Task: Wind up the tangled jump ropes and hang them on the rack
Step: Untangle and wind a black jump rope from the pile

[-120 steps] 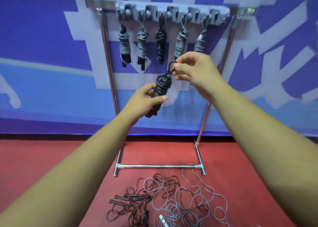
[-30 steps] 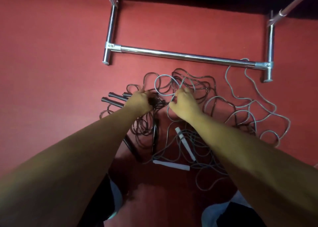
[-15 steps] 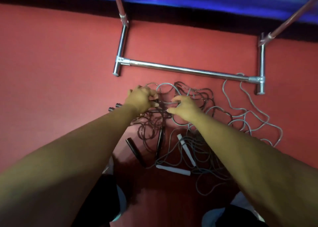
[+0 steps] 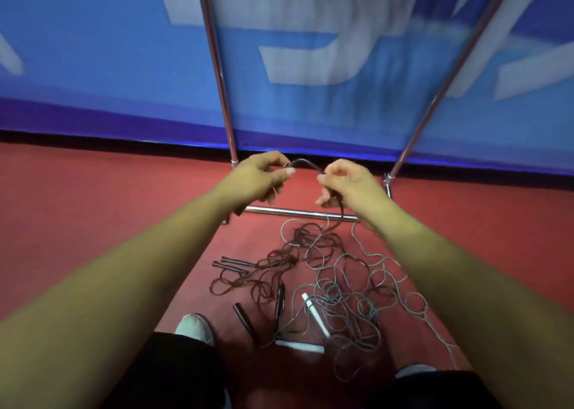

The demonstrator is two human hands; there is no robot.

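My left hand point(image 4: 257, 177) pinches a thin dark cord point(image 4: 306, 162) of a jump rope between thumb and forefinger. My right hand point(image 4: 352, 185) has its fingers curled round the same cord. The two hands are apart, and a short arch of cord spans the gap between them.

Both hands are lifted in the air over the rack's round chrome floor bar point(image 4: 298, 213), whose left end is hidden behind my left wrist. From my right fist the cord drops across that bar into the tangle of dark jump ropes point(image 4: 279, 262), which lies just on my side of the bar. Thin black handles point(image 4: 233, 262) stick out of the tangle's left edge, below the bar's hidden left end.

A tangle of grey jump ropes point(image 4: 351, 300) overlaps the dark one on my side of the bar, and its outer loops trail out past the bar's right end. Two long white handles point(image 4: 315, 314) lie in it, well back from the bar.

The red floor point(image 4: 93, 207) stretches wide to the left and right of the bar. Beyond the bar, two slim metal uprights point(image 4: 217, 67) rise from its ends and lean apart against a blue and white banner wall point(image 4: 93, 51). The wall's dark bottom edge runs close behind the bar. A white shoe point(image 4: 194, 328) and my dark trousers point(image 4: 174, 374) sit nearest me, well clear of the bar.
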